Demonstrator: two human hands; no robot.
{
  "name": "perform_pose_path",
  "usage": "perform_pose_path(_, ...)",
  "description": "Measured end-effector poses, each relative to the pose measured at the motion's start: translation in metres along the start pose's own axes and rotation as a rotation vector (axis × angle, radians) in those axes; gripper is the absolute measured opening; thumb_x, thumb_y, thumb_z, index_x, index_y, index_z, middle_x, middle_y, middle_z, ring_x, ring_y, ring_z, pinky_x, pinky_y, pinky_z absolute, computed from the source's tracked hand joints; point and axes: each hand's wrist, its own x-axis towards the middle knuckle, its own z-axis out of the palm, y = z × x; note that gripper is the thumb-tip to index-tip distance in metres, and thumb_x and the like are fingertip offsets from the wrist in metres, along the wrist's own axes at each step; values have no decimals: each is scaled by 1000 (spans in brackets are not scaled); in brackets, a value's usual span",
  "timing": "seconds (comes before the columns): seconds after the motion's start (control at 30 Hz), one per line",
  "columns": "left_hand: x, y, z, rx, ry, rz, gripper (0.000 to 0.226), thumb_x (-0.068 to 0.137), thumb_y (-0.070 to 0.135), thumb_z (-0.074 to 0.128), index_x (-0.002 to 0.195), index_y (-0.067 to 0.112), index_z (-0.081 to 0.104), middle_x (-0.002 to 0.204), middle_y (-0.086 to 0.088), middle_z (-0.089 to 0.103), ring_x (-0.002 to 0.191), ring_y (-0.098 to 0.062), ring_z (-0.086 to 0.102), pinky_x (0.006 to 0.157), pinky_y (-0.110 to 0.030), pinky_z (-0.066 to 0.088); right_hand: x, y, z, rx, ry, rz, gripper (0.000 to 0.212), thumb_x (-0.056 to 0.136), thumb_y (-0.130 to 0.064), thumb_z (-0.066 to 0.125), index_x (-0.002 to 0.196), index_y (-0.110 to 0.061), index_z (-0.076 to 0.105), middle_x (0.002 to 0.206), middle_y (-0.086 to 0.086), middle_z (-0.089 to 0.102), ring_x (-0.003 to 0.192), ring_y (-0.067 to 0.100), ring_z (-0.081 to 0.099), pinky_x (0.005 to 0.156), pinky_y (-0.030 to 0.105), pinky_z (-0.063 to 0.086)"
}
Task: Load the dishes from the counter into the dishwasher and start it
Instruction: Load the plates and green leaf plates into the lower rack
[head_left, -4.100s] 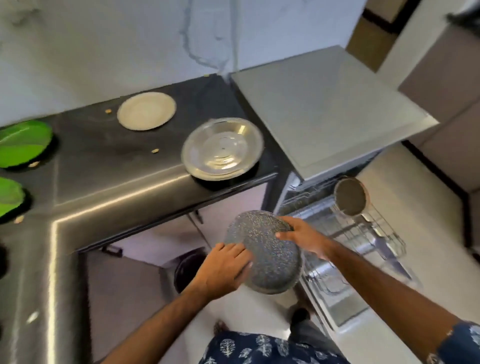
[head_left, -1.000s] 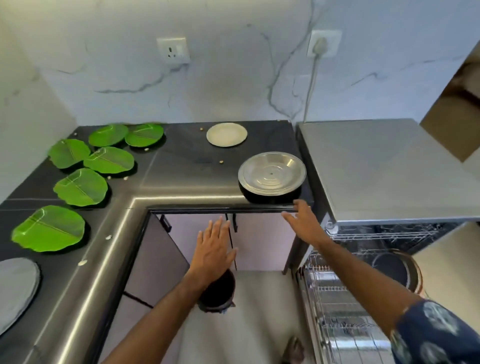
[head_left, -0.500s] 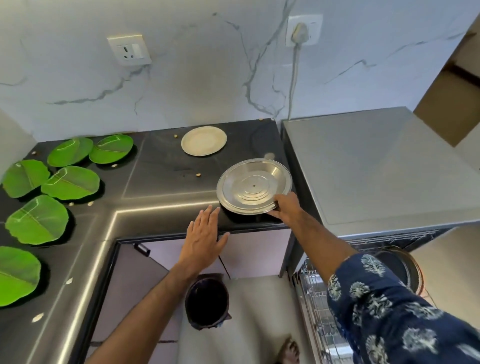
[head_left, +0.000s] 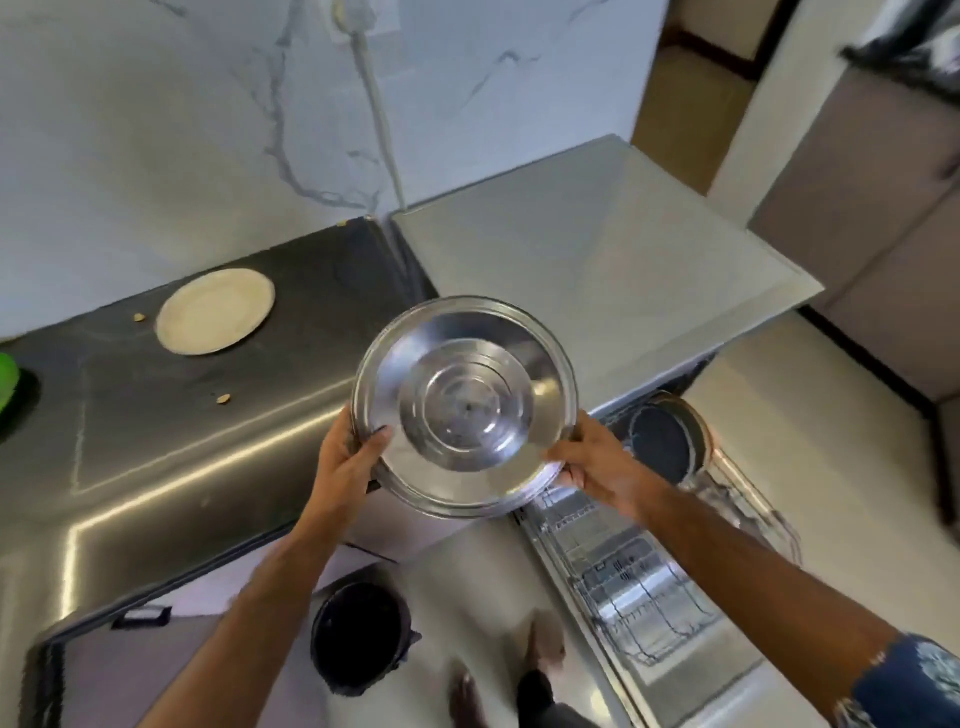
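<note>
A round steel plate (head_left: 465, 410) is lifted off the dark counter (head_left: 171, 415) and tilted toward me. My left hand (head_left: 345, 457) grips its left rim with the thumb on the face. My right hand (head_left: 597, 465) grips the right rim the same way. Below right, the dishwasher's lower rack (head_left: 639, 582) is pulled out, with a dark round dish (head_left: 662, 436) standing at its far end. A small cream plate (head_left: 215, 310) lies flat at the back of the counter. A green leaf plate (head_left: 8, 376) shows at the left edge.
The dishwasher's grey top (head_left: 597, 260) adjoins the counter on the right. A black bin (head_left: 361, 639) stands on the floor under the counter, beside my feet. A white cable (head_left: 379, 130) runs down the marble wall. Crumbs dot the counter.
The steel plate has left the counter and come up toward me. My left hand, free before, now holds its left rim alongside my right. My view has swung right.
</note>
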Motion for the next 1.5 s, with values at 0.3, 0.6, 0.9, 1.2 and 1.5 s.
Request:
perform_pose_path(0.3, 16, -30, 130, 488, -797, 163, 19, 89, 20, 61, 105, 29, 58, 85, 15, 63, 82, 5, 56, 80, -20, 44, -150, 38, -91, -336, 329, -52, 27, 90, -17, 69, 113, -4, 64, 104, 13, 72, 97, 25, 71, 89, 39, 57)
perform_pose_path(0.6, 7, -88, 278, 763, -1088, 193, 21, 96, 19, 63, 117, 20, 60, 102, 11, 65, 93, -3, 60, 84, -25, 45, -166, 102, -160, -596, 327, 153, 15, 95, -34, 63, 108, -28, 67, 101, -5, 72, 96, 10, 68, 92, 33, 56)
perform_pose_path(0.9, 57, -234, 363, 851, -874, -154, 38, 100, 25, 56, 136, 29, 45, 140, 3, 48, 123, -13, 51, 94, -27, 43, -48, 206, -275, -884, 434, 184, 40, 100, -29, 47, 140, -35, 42, 112, -1, 69, 88, 16, 65, 80, 38, 57)
perform_pose_path(1.2, 126, -372, 430, 498, -527, -531, 53, 103, 46, 43, 149, 22, 33, 128, 5, 55, 120, -18, 56, 87, -33, 48, 108, 286, -315, -990, 603, -31, 29, 103, -23, 44, 130, -25, 36, 106, 2, 63, 82, 28, 65, 61, 37, 49)
perform_pose_path(1.5, 192, -416, 442, 463, -495, -417, 56, 107, 44, 31, 158, 21, 20, 159, -2, 34, 136, -20, 47, 111, -50, 38, 192, 276, -366, -1027, 666, -31, 30, 94, -16, 45, 124, -17, 48, 101, 13, 70, 79, 37, 66, 61, 36, 43)
